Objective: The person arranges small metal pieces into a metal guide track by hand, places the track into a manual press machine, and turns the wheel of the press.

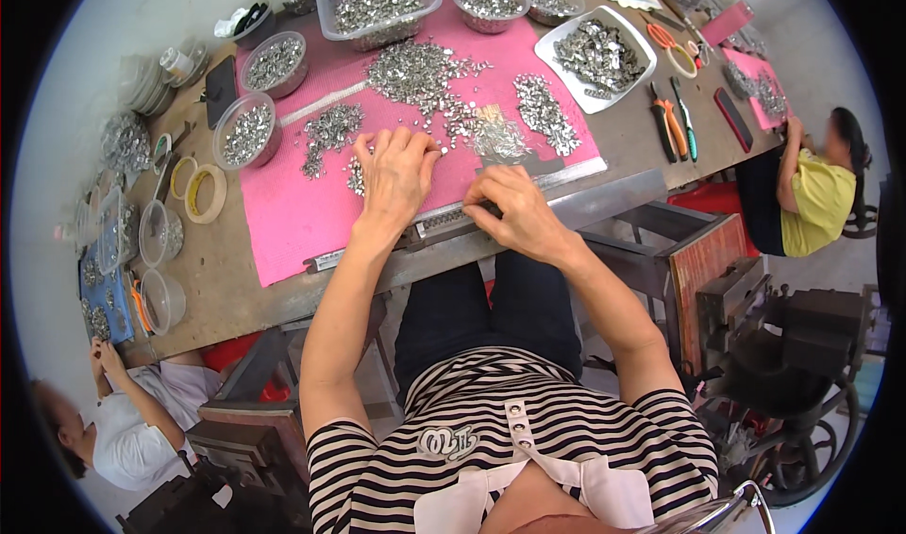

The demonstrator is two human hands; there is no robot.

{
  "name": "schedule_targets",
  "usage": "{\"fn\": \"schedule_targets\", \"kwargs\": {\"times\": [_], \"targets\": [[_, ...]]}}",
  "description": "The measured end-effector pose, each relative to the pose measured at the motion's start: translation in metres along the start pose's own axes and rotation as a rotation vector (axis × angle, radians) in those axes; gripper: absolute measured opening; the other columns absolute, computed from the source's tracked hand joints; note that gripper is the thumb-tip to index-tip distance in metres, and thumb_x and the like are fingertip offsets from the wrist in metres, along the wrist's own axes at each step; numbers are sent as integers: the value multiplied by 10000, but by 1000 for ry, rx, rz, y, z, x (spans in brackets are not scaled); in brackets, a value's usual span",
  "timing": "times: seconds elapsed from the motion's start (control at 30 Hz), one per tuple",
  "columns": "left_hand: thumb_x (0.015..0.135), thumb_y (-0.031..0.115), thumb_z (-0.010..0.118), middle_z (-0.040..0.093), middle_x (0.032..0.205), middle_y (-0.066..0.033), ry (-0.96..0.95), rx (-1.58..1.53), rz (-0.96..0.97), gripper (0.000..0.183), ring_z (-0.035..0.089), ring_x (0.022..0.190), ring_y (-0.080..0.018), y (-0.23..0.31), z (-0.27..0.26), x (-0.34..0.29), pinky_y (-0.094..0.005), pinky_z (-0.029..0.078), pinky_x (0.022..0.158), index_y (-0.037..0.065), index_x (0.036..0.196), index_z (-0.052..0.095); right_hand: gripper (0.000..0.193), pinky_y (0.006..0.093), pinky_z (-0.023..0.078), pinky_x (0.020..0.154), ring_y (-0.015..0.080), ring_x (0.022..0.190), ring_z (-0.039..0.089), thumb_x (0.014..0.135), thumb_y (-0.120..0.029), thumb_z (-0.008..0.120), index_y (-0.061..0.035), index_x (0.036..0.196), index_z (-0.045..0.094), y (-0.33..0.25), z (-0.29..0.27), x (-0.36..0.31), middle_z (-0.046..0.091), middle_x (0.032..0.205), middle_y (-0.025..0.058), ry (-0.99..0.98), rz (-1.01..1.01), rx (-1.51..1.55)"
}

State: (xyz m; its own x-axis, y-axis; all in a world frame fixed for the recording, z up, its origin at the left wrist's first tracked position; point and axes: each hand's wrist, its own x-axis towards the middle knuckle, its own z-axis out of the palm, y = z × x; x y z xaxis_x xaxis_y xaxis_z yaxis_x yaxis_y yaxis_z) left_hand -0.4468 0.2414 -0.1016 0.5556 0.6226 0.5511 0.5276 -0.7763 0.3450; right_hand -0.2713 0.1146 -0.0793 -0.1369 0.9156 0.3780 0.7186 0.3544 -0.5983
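Observation:
My left hand [396, 174] is over the pink mat [274, 237], its fingers curled down among small silver metal pieces [332, 126]. What its fingertips hold, if anything, is hidden. My right hand [517, 211] is closed at the near edge of the table, thumb and fingers together over a narrow metal strip [442, 222] of small linked-looking segments. The thing between those fingers is too small to make out. Just beyond the right hand lie thin silver pins [500, 140]. A larger heap of metal pieces [412, 74] spreads further back, with another pile [545, 114] to its right.
Clear plastic tubs [247, 130] of metal parts and a white dish [595, 100] stand around the mat. At right lie orange-handled pliers [668, 126] and a toothbrush [684, 119]; at left, tape rolls [206, 192]. People sit at right [819, 190] and left [142, 430].

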Motion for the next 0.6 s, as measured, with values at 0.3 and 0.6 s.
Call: {"fn": "schedule_targets", "kwargs": {"times": [0.3,0.6], "targets": [[834,150,775,639,886,-22,-49,-43,-97,84,598,936,-232,5,-15,-15,-490,344,1009,128,899,726,101,377,438,796,248,825,610,829,-65,777,-57,900,706,0,3,-8,652,879,62,38,-80,-5],[856,162,777,640,869,-22,-31,66,-59,86,598,924,-233,6,-14,-16,-474,336,1023,121,923,743,68,423,441,792,292,854,618,858,-98,734,-45,895,714,37,35,50,628,852,98,206,-55,-237]]}}
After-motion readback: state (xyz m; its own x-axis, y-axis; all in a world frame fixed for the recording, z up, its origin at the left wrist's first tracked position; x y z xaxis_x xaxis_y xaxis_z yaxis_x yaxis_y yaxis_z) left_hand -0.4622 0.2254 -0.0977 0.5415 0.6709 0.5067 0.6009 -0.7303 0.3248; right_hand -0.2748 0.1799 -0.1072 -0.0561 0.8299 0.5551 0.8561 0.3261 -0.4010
